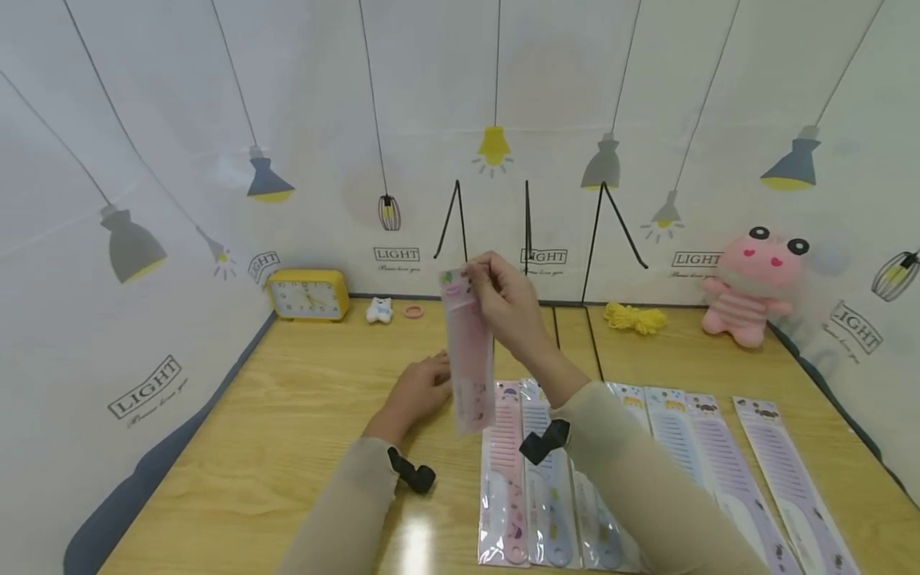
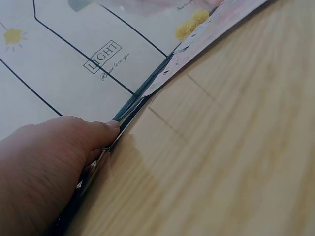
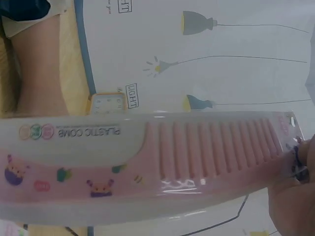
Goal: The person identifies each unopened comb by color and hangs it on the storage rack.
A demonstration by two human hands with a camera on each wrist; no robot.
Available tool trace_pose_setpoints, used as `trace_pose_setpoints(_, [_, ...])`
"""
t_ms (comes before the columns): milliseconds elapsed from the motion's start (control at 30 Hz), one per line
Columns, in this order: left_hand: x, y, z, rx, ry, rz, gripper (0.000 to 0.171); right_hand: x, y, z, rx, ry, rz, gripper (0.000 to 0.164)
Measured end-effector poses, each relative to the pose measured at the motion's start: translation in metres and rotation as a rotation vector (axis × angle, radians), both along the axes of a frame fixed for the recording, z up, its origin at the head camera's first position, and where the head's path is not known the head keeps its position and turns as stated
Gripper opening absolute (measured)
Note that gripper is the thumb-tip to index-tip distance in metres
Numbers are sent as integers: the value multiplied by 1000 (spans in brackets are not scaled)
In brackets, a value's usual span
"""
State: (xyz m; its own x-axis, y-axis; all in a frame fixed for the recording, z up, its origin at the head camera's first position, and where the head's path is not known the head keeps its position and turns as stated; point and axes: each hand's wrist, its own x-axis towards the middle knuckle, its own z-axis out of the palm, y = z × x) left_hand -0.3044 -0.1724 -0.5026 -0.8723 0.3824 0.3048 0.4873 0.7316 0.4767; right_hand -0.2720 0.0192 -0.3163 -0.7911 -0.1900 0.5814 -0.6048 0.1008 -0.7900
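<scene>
My right hand (image 1: pixel 506 299) holds up a pink plastic comb (image 3: pixel 211 152) in a clear packet, pinching its top corner between thumb and fingers. The packet hangs nearly upright above the table in the head view. Teeth and small cartoon prints show through it in the right wrist view. My left hand (image 1: pixel 420 391) rests on the wooden table (image 1: pixel 287 447), left of the hanging packet. In the left wrist view its thumb (image 2: pixel 101 132) points along the table's surface; its fingers are mostly hidden. Below the raised comb lies another packaged pink comb (image 1: pixel 506 471).
More packaged combs, blue (image 1: pixel 549 511) and purple (image 1: pixel 787 479), lie in a row at right. Black metal hooks (image 1: pixel 604 188) stand at the back. Along the wall sit a yellow clock (image 1: pixel 307 295), small bear (image 1: pixel 379 310), pink ring (image 1: pixel 413 311), yellow cord (image 1: pixel 636 318) and pink plush toy (image 1: pixel 751 287).
</scene>
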Motion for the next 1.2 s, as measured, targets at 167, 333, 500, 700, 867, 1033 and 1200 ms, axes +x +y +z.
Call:
trace_pose_setpoints(167, [1, 1, 0, 28, -11, 8, 33, -6, -13, 15, 100, 122, -69, 23])
trace_pose_setpoints(333, [2, 2, 2, 44, -62, 15, 39, -10, -24, 18, 69, 146, -171, 18])
trace_pose_setpoints(500, [2, 4, 2, 55, -59, 7, 38, -17, -28, 16, 80, 170, -234, 17])
trace_pose_setpoints(700, [3, 1, 4, 62, -44, 9, 35, -22, -33, 15, 45, 174, -236, 17])
trace_pose_setpoints(867, [1, 1, 3, 20, -12, 17, 34, -28, -33, 12, 28, 156, -247, 19])
trace_pose_setpoints(1033, [1, 1, 4, 39, -73, 39, 36, -43, -35, 9, 37, 165, -268, 20])
trace_pose_setpoints(1200, [2, 2, 4, 53, -129, 53, 40, -68, -37, 10, 55, 190, -319, 19])
